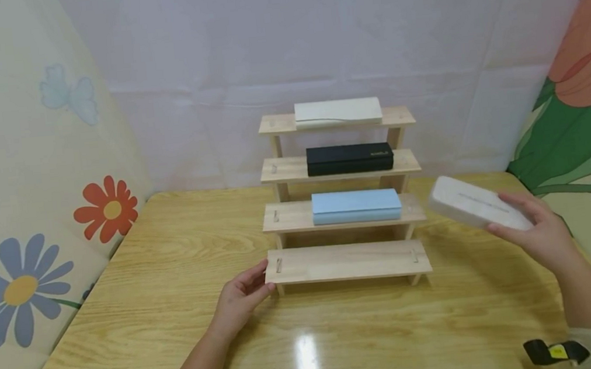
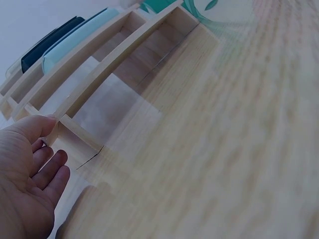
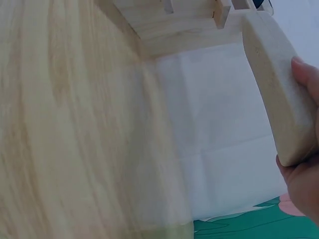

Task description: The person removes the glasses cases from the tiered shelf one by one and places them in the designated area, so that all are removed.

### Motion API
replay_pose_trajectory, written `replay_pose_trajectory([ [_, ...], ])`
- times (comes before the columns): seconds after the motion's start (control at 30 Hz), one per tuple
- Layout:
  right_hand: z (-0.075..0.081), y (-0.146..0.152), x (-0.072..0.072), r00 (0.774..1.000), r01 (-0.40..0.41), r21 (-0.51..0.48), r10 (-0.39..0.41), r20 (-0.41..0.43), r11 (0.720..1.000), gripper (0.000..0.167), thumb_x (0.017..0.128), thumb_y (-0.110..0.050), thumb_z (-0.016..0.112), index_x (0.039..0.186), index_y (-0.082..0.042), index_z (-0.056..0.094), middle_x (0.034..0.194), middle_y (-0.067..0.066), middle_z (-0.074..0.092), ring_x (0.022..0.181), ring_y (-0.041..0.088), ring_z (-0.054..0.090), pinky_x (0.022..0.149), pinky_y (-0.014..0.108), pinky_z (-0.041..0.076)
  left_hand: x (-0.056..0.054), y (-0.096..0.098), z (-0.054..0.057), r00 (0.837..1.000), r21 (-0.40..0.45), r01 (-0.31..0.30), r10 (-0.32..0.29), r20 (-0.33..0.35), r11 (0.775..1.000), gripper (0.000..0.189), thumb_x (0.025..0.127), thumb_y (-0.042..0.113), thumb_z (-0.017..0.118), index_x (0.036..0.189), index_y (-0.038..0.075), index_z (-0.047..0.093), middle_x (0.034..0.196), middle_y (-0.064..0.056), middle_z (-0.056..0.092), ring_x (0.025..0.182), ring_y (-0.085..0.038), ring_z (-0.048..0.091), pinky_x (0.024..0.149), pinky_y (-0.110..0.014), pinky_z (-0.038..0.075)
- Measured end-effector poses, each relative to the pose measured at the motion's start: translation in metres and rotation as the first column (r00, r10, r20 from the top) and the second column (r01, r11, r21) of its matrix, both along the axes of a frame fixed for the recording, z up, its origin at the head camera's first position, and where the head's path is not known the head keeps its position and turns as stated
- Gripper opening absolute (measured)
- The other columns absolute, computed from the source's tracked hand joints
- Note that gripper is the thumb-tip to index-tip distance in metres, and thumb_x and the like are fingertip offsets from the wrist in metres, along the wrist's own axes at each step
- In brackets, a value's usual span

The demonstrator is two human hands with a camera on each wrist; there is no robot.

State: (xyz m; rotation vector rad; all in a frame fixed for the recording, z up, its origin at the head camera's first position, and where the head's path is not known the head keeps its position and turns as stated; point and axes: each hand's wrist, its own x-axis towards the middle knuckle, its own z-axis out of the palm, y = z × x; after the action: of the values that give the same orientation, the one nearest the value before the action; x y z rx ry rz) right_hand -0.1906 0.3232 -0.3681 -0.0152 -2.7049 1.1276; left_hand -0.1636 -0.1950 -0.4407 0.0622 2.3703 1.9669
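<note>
A four-tier wooden display stand stands on the table. My left hand pinches the left end of its lowest tier, thumb at the front corner and forefinger behind. In the left wrist view the thumb lies against the tier's end while the other fingers curl loosely. My right hand grips a white oblong case by its near end, thumb and fingers on opposite sides. The case is held tilted in the air, right of the stand. Faint lettering runs along its top.
On the upper tiers lie a white glasses case, a black case and a light blue case. The wood-grain table meets a white cloth behind and flower-printed panels at the sides. A black strap shows near the right sleeve.
</note>
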Motion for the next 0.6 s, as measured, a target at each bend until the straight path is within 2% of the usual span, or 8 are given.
replay_pose_trajectory([
  [0.07, -0.003, 0.001, 0.0, 1.0, 0.002, 0.001, -0.002, 0.018, 1.0, 0.077, 0.089, -0.033, 0.073, 0.15, -0.004, 0.037, 0.154, 0.028, 0.029, 0.125, 0.044, 0.034, 0.076, 0.016, 0.029, 0.0, 0.0, 0.0, 1.0, -0.004, -0.004, 0.004, 0.001, 1.0, 0.051, 0.09, 0.003, 0.068, 0.137, -0.005, 0.052, 0.138, -0.024, 0.056, 0.113, -0.01, 0.061, 0.088, -0.012, 0.051],
  [0.17, -0.007, 0.004, 0.0, 0.999, 0.007, 0.003, -0.007, 0.045, 1.0, 0.078, 0.089, -0.034, 0.072, 0.15, -0.003, 0.034, 0.153, 0.03, 0.027, 0.125, 0.048, 0.034, 0.076, 0.019, 0.029, 0.0, 0.0, 0.0, 1.0, -0.011, -0.009, 0.009, 0.004, 1.0, 0.05, 0.09, 0.004, 0.069, 0.137, -0.005, 0.052, 0.137, -0.023, 0.056, 0.121, -0.025, 0.058, 0.089, -0.012, 0.051],
  [0.23, -0.011, 0.006, 0.0, 0.998, 0.013, 0.007, -0.013, 0.06, 1.0, 0.079, 0.09, -0.035, 0.071, 0.151, -0.002, 0.033, 0.153, 0.031, 0.026, 0.126, 0.049, 0.033, 0.078, 0.021, 0.029, 0.0, 0.001, 0.0, 1.0, -0.013, -0.012, 0.012, 0.005, 1.0, 0.05, 0.09, 0.004, 0.069, 0.137, -0.005, 0.052, 0.137, -0.023, 0.056, 0.122, -0.03, 0.057, 0.088, -0.012, 0.051],
  [0.47, -0.023, 0.01, -0.002, 0.997, 0.044, -0.017, -0.043, 0.07, 0.999, 0.078, 0.09, -0.036, 0.07, 0.15, 0.0, 0.033, 0.152, 0.033, 0.027, 0.126, 0.049, 0.032, 0.079, 0.021, 0.028, -0.002, 0.001, -0.001, 1.0, -0.008, -0.022, 0.022, 0.014, 1.0, 0.05, 0.089, 0.003, 0.069, 0.136, -0.004, 0.053, 0.138, -0.022, 0.056, 0.123, -0.029, 0.056, 0.089, -0.012, 0.051],
  [0.53, -0.026, 0.011, -0.003, 0.995, 0.052, -0.028, -0.05, 0.082, 0.998, 0.078, 0.091, -0.036, 0.069, 0.149, 0.001, 0.033, 0.152, 0.033, 0.026, 0.127, 0.049, 0.032, 0.081, 0.025, 0.031, -0.002, 0.001, -0.002, 1.0, -0.01, -0.025, 0.025, 0.016, 1.0, 0.05, 0.089, 0.003, 0.069, 0.136, -0.004, 0.053, 0.138, -0.022, 0.056, 0.122, -0.026, 0.057, 0.089, -0.012, 0.051],
  [0.6, -0.029, 0.012, -0.003, 0.993, 0.06, -0.036, -0.056, 0.101, 0.998, 0.079, 0.091, -0.037, 0.069, 0.15, 0.001, 0.032, 0.153, 0.034, 0.024, 0.128, 0.051, 0.031, 0.085, 0.034, 0.034, -0.002, 0.0, -0.002, 0.999, -0.01, -0.028, 0.028, 0.019, 1.0, 0.05, 0.089, 0.003, 0.069, 0.136, -0.004, 0.053, 0.138, -0.022, 0.056, 0.118, -0.018, 0.059, 0.089, -0.012, 0.051],
])
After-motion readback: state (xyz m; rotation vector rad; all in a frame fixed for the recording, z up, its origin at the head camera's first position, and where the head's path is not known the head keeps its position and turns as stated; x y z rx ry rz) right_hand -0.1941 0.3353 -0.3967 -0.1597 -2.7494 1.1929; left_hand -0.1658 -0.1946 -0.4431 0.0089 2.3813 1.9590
